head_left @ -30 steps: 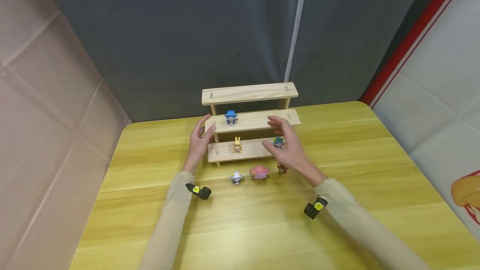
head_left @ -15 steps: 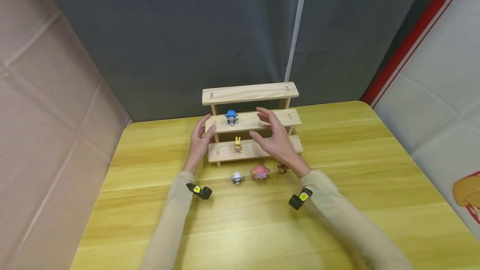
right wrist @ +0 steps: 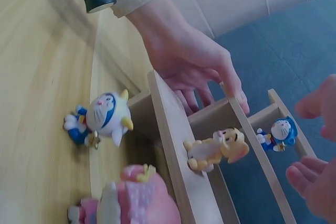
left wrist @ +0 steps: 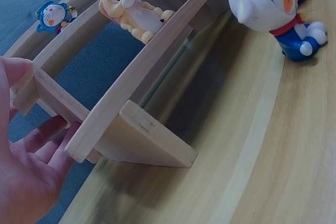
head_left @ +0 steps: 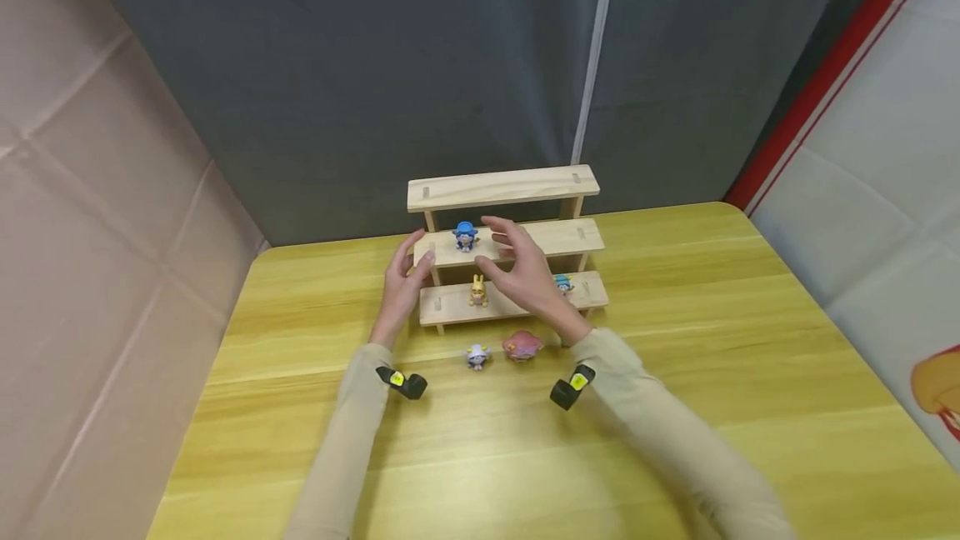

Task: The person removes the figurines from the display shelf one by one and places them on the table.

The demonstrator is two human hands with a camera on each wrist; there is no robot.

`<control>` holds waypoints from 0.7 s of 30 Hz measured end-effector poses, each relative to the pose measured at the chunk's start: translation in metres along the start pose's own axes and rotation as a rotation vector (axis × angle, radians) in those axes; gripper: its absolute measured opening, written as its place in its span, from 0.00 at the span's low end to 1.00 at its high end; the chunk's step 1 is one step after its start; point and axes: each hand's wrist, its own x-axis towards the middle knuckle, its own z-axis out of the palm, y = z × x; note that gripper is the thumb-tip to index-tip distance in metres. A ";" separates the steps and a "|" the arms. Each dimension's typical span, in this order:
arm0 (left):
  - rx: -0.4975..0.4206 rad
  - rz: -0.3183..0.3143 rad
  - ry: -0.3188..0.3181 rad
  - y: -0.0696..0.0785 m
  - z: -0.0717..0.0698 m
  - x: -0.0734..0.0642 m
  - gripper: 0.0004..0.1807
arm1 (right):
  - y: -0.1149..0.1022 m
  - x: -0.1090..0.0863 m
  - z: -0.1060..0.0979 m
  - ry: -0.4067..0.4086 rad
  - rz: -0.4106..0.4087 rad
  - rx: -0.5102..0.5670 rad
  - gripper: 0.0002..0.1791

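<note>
My left hand [head_left: 399, 290] grips the left end of the middle board of a three-step wooden display stand [head_left: 502, 187], thumb on top and fingers below, as the left wrist view shows. A small blue-hatted Doraemon figurine [head_left: 465, 237] stands on that middle board. Just to its right is my right hand [head_left: 528, 277], thumb and fingers spread apart with nothing between them. On the bottom board sit a yellow long-eared figurine [left wrist: 134, 11] and, at the right, a teal-hatted figurine [head_left: 563, 282], partly covered by my right hand.
On the table [head_left: 465, 457] before the stand are a white-hooded Doraemon figurine [head_left: 476, 357] with yellow horns and a pink figurine [head_left: 522, 346]. A dark grey curtain [head_left: 360, 90] hangs right behind the stand. Pale walls [head_left: 112, 190] flank the table.
My right hand has moved left along the stand, from its right part to beside the blue-hatted Doraemon figurine. Its wrist now hides a reddish figurine on the table. My left hand stays put.
</note>
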 end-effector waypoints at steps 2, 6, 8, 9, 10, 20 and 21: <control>-0.003 0.002 -0.001 0.000 0.001 0.001 0.29 | -0.001 0.002 0.002 -0.009 0.010 -0.007 0.31; -0.008 -0.022 -0.008 0.001 0.001 0.002 0.29 | -0.002 0.006 0.008 -0.019 0.028 -0.004 0.31; -0.008 -0.036 -0.014 0.001 0.000 0.002 0.30 | -0.002 0.008 0.011 -0.019 0.034 0.000 0.31; -0.005 -0.045 -0.018 0.002 -0.001 0.002 0.30 | -0.002 0.009 0.013 -0.020 0.037 0.001 0.31; -0.005 -0.049 -0.023 0.002 -0.001 0.002 0.30 | -0.002 0.010 0.014 -0.022 0.039 0.002 0.31; 0.014 -0.043 -0.027 0.029 -0.003 -0.012 0.30 | 0.000 0.016 0.027 -0.049 0.052 0.001 0.29; 0.014 -0.044 -0.026 0.030 -0.003 -0.013 0.30 | 0.000 0.016 0.028 -0.053 0.053 -0.002 0.29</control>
